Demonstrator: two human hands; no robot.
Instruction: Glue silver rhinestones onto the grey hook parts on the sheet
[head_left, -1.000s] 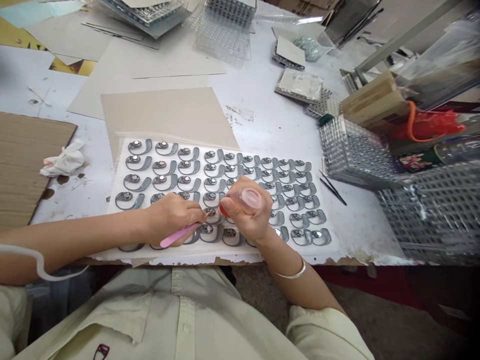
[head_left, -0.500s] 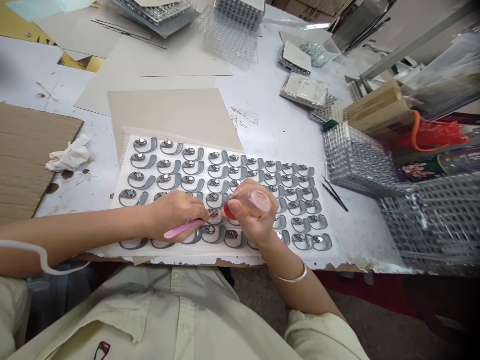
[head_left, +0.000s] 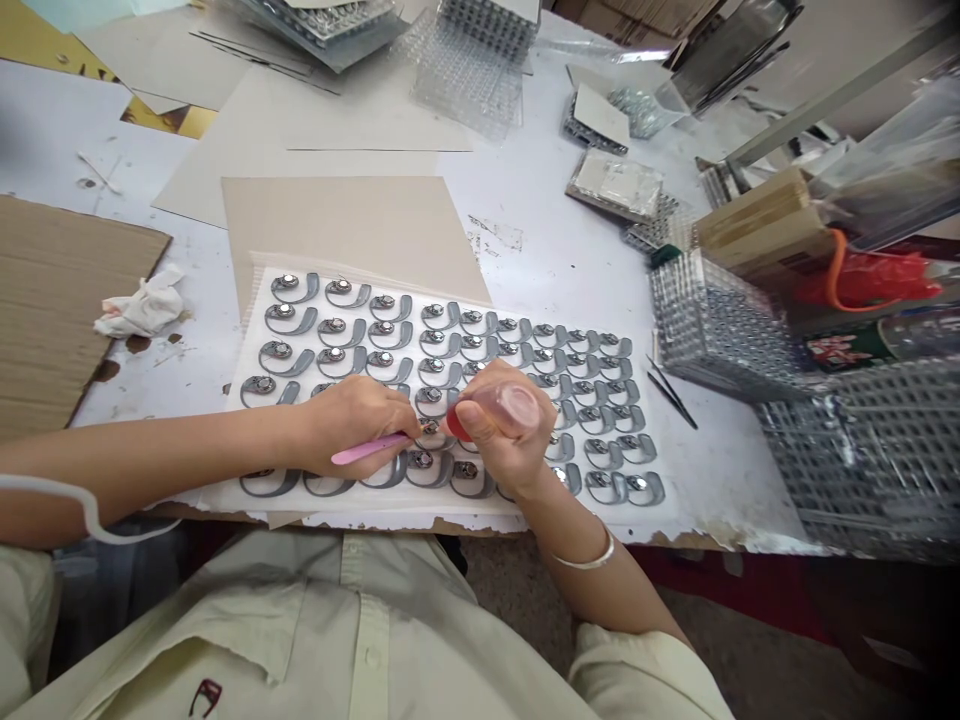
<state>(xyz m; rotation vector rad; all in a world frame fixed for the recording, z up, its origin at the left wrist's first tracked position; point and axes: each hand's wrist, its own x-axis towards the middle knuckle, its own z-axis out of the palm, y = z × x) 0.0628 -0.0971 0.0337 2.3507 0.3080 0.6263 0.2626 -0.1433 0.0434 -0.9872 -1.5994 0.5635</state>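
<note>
A white sheet (head_left: pixel 247 330) at the table's near edge carries rows of several grey curved pieces (head_left: pixel 292 290), each topped by a small shiny round stone. My left hand (head_left: pixel 352 425) is closed around a pink stick (head_left: pixel 367 450) whose tip meets one piece in a near row. My right hand (head_left: pixel 499 425) is wrapped round a small clear bottle (head_left: pixel 514 405) with a red tip, tilted towards that same piece. The two hands almost touch over the sheet's near middle and hide some pieces.
Black tweezers (head_left: pixel 671 392) lie right of the sheet. Clear gridded trays (head_left: pixel 712 320) stack at the right. Beige cardboard (head_left: pixel 352 225) lies behind the sheet, brown corrugated board (head_left: pixel 52 300) and a crumpled stained tissue (head_left: pixel 142 305) at left. More trays (head_left: pixel 469 60) stand far back.
Both hands stay at the same piece with hardly any motion. The view has shifted slightly, so everything sits a little to the right in the picture.
</note>
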